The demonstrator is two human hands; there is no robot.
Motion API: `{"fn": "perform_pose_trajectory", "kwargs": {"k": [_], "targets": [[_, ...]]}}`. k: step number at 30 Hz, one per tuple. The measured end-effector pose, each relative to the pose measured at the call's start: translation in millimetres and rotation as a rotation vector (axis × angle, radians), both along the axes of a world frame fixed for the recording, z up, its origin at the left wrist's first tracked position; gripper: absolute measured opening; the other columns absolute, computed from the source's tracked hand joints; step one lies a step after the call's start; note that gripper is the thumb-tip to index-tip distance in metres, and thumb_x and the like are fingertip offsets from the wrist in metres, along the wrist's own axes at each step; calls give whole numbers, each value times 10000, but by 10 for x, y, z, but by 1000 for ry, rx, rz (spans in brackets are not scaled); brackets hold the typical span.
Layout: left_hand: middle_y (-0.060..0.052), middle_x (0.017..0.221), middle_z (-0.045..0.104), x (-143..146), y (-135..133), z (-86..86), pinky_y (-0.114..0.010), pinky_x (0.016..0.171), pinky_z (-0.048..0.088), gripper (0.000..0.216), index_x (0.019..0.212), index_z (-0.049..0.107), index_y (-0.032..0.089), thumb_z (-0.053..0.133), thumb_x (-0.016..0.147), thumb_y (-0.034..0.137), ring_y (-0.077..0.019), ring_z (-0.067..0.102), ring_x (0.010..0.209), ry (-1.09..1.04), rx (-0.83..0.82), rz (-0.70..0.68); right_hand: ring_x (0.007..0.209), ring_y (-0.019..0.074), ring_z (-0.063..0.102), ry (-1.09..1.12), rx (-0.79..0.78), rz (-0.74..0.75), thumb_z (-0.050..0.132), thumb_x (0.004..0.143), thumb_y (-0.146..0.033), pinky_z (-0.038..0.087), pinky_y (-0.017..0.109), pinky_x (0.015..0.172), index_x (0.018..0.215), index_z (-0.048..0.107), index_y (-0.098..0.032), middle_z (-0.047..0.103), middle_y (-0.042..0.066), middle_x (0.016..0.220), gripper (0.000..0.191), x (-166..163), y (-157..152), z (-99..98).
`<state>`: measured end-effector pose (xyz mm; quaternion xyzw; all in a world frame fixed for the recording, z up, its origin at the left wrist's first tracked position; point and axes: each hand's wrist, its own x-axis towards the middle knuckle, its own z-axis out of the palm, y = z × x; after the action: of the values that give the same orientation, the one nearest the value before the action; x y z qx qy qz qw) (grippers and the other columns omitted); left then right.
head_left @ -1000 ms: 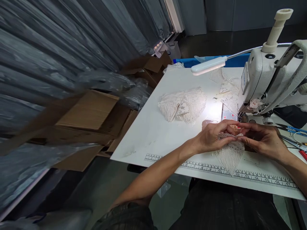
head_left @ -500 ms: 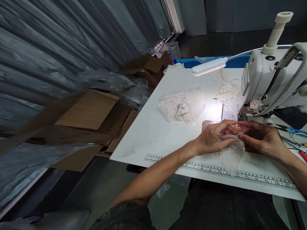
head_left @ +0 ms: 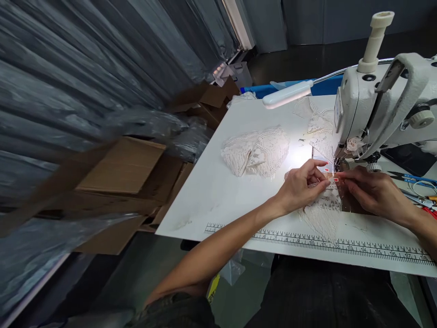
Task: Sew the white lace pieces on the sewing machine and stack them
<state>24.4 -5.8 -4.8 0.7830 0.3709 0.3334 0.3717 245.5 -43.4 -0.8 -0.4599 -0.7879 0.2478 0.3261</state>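
Observation:
My left hand (head_left: 302,184) and my right hand (head_left: 370,191) both pinch the top edge of a cream lace piece (head_left: 322,212). The lace lies on the white table (head_left: 218,191) just in front of the needle area of the white sewing machine (head_left: 375,105). The fingertips of the two hands nearly meet close to the presser foot. The lower part of the lace spreads toward the printed ruler (head_left: 341,246) along the table's near edge.
A pile of lace pieces (head_left: 256,150) lies left of the lit spot, and more lace (head_left: 317,120) sits behind under the lamp (head_left: 288,93). Scissors and small tools (head_left: 414,187) lie at the right. Cardboard boxes (head_left: 126,168) and plastic sheeting stand left of the table.
Both hands have slid the lace's top edge forward toward the machine's needle. The camera view shifted slightly to the right.

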Motion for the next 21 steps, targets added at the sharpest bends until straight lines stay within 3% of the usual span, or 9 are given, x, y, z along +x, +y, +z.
{"fn": "perform_pose_trajectory", "kwargs": {"k": [4,7,12,15,18,21], "targets": [[-3,843,749,65,110,31,-245,564,481,348,1212,528,165,612,879,229,-124,660,676,276,97,-3,1006,228,677,-275,341,169,427,981,-173,573,383,872,1140,709,-156,704,121,1138,323,25,-18,34],[7,839,752,116,141,-14,-292,653,508,337,1219,530,179,590,892,235,-133,650,688,391,197,8,1012,244,659,-386,427,227,438,970,-133,561,421,885,1076,718,-155,723,99,1063,300,24,-62,-47],[0,822,742,131,102,-182,-325,703,494,262,1205,542,174,551,960,265,-138,642,692,452,423,65,1106,271,624,-419,424,181,442,971,-119,550,459,882,1151,698,-133,716,105,1148,313,45,-189,-223],[-54,919,722,143,90,-234,-302,674,466,191,1154,569,146,517,990,230,-152,639,776,467,667,84,1143,269,614,-422,398,166,450,970,-114,541,464,896,1183,692,-151,713,98,1178,325,39,-235,-243],[-65,931,706,165,110,-249,-291,657,429,168,989,624,145,462,992,100,-146,604,774,508,928,3,1135,270,622,-391,363,140,446,967,-115,544,468,892,1180,694,-157,717,94,1170,330,15,-251,-224],[-27,845,709,150,132,-250,-284,646,406,277,845,639,157,432,987,41,-128,564,698,553,1033,-98,1137,275,625,-333,298,121,454,957,-123,552,479,891,1157,700,-156,718,97,1162,319,1,-263,-222]]}}
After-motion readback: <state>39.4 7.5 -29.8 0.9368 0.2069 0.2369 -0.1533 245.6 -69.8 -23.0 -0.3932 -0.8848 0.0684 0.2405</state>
